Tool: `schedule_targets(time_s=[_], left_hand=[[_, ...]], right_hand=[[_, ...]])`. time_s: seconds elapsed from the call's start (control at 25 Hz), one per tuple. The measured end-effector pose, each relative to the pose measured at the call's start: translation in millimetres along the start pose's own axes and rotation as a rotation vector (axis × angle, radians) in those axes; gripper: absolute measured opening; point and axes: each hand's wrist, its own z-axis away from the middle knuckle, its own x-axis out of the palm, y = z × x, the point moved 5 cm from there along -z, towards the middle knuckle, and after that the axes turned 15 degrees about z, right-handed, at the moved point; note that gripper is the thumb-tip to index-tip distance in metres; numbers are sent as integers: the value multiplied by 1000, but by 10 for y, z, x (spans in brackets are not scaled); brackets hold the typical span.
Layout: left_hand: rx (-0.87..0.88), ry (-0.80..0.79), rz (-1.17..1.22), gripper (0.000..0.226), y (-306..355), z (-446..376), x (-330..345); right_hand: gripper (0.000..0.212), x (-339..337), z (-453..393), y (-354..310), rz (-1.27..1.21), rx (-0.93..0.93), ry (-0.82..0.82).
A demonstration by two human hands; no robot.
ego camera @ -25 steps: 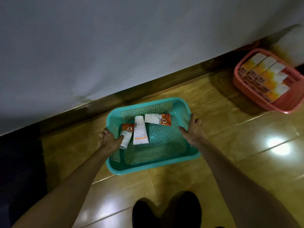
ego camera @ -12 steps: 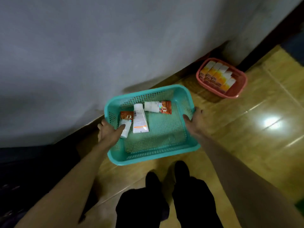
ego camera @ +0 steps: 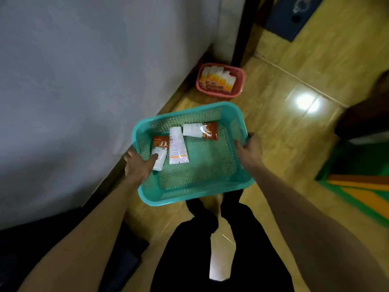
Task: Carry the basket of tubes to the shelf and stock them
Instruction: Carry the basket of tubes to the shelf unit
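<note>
Basket [ego camera: 195,192] held by both grips, L [ego camera: 137,166] & R [ego camera: 249,151]; R fingertips hidden behind rim.

A glossy tan tiled floor [ego camera: 273,127] is seen, with a bright light reflected in it. A pink basket [ego camera: 240,85] of orange-and-white boxes [ego camera: 216,80] is set on it beside the grey wall. A green and orange mat [ego camera: 357,186] is laid at the right; what may be a blue mat [ego camera: 290,20] lies farther off.
</note>
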Motion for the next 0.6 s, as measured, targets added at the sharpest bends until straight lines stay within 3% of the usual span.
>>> schedule_targets(time_s=[0.36, 0.6], left_hand=[[242, -189, -117, 83, 928, 1408, 939], [426, -319, -293, 90, 1231, 2712, 1969]], right_hand=[[40, -1220, 1083, 1809, -216, 267, 208], [40, -2006, 2074, 3339, -386, 456, 352]])
